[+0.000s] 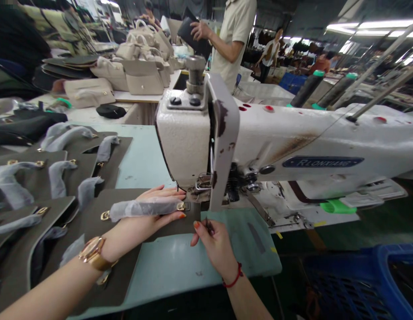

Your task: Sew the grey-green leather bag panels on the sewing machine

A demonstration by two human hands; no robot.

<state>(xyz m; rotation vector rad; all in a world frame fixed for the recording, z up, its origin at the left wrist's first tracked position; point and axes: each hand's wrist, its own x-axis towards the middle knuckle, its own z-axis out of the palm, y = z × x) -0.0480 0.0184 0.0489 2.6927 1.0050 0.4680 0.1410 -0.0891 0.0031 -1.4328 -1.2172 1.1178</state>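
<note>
My left hand lies flat with fingers stretched over a dark olive bag panel, on its plastic-wrapped handle with gold rings. Its fingertips reach toward the presser foot of the white sewing machine. My right hand sits just in front of the needle area, its fingers pinched on a small dark tool at the panel's edge. A gold watch is on my left wrist, a red bracelet on my right.
Several more olive panels with wrapped handles are stacked at the left. Beige handbags stand on a far table. A person in a pale shirt stands behind the machine. A blue crate sits at the lower right, beyond the light blue table.
</note>
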